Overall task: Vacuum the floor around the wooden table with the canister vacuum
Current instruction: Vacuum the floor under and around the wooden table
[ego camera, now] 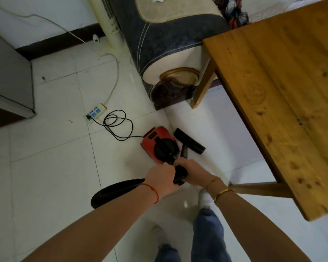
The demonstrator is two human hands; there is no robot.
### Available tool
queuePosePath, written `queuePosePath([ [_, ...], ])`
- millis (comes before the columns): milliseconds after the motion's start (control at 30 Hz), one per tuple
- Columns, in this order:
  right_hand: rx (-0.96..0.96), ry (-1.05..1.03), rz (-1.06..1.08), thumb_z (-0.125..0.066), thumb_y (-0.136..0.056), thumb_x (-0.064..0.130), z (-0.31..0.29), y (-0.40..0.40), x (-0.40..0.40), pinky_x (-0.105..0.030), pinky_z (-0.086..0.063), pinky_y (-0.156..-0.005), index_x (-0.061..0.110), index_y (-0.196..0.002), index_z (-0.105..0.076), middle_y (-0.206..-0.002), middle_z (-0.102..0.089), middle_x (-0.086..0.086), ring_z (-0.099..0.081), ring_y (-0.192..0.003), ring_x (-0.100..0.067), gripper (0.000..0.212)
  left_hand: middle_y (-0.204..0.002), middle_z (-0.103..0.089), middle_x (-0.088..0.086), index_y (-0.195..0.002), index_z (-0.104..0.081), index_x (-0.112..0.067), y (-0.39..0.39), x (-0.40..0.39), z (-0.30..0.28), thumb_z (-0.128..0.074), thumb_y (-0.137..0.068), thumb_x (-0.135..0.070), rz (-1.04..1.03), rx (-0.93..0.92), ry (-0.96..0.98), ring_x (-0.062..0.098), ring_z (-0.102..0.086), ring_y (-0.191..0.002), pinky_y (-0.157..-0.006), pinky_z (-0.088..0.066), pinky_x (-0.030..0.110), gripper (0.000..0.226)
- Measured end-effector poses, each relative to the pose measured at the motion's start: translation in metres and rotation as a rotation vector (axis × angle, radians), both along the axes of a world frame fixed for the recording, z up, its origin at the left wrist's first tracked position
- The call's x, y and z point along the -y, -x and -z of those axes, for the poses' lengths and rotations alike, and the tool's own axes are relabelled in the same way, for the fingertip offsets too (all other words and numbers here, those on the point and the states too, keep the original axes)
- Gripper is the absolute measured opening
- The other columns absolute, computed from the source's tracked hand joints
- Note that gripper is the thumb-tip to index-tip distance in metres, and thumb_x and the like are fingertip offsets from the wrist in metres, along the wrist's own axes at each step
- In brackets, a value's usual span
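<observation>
A small red and black canister vacuum (158,144) lies on the white tiled floor left of the wooden table (284,103). My left hand (162,178) and my right hand (192,173) both grip the black end of the ribbed hose (117,191) right at the vacuum's near end. The hose curves away to the left under my left wrist. A black floor brush nozzle (189,141) lies on the tiles just right of the vacuum, apart from the hose.
The vacuum's black cord (116,121) loops to a white power strip (96,112) on the floor. A dark sofa arm (169,40) stands behind, beside the table leg (203,86). A grey cabinet (8,78) is at the left. My feet (205,198) are below my hands.
</observation>
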State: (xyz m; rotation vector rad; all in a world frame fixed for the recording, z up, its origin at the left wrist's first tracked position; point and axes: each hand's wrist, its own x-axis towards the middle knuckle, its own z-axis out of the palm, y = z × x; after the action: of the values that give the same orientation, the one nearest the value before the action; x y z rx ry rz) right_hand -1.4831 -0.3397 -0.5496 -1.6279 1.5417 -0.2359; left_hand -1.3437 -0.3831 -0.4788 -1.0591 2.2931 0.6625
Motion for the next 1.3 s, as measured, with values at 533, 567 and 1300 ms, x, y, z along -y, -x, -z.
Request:
queuePosePath([
  [533,0.028,0.026,0.298,-0.064,-0.082,0.004,-0.004,0.031,-0.063,-0.026,-0.046,-0.082,0.005,-0.089,-0.061,-0.093,-0.064,-0.009,-0.059,-0.086,-0.022,0.008,-0.087,-0.060,0.003,-0.097,-0.057,-0.014,0.045,-0.038,0.003,-0.056,-0.084,-0.025,0.174,-0.033,0.052,0.020,-0.062,-0.073,-0.056,-0.042,0.026,0.017],
  [567,0.024,0.023,0.305,-0.064,-0.082,0.004,-0.003,0.039,-0.062,-0.026,-0.046,-0.081,0.005,-0.088,-0.060,-0.091,-0.064,-0.009,-0.059,-0.084,-0.021,0.007,-0.086,-0.060,0.003,-0.097,-0.057,-0.014,0.054,-0.037,0.004,-0.056,-0.084,-0.024,0.175,-0.034,0.049,0.019,-0.061,-0.072,-0.055,-0.041,0.026,0.017],
  [1300,-0.003,-0.058,0.316,-0.066,-0.080,0.002,-0.009,0.089,-0.062,-0.037,-0.050,-0.085,0.003,-0.091,-0.060,-0.094,-0.065,-0.011,-0.061,-0.090,-0.024,0.013,-0.078,-0.050,0.000,-0.096,-0.055,-0.013,0.106,-0.031,0.000,-0.057,-0.083,-0.026,0.207,-0.044,0.060,0.014,-0.048,-0.061,-0.051,-0.037,0.025,0.019],
])
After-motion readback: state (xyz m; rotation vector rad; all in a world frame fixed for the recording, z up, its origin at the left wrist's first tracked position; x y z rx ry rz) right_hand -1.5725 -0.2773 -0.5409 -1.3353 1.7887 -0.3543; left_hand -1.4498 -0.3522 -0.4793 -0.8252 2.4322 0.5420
